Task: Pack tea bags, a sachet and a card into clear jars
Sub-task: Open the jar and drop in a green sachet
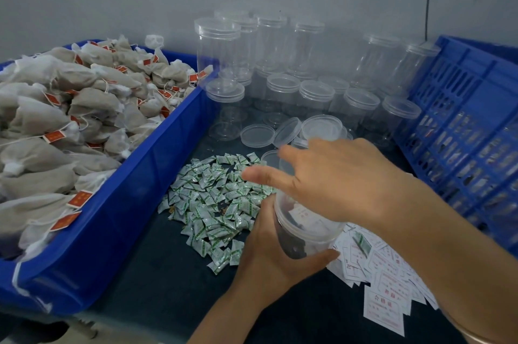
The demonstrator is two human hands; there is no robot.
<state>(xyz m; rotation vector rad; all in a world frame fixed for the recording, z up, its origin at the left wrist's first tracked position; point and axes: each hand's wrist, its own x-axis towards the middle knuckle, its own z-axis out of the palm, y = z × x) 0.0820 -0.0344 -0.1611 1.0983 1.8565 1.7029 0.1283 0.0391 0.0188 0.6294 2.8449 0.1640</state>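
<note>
Now | left hand (pixel 265 254) wrapped round jar (pixel 307 227) | right hand (pixel 342 184) over jar mouth, fingers spread apart

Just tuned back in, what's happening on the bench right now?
A person is packing a clear jar. The left hand grips it around the lower part, with dark contents and a card inside. The right hand is spread open over its top, hiding whether a lid is on. Loose lids lie just beyond. Tea bags fill the blue bin, with sachets and cards piled nearby and capped empty jars behind.
</note>
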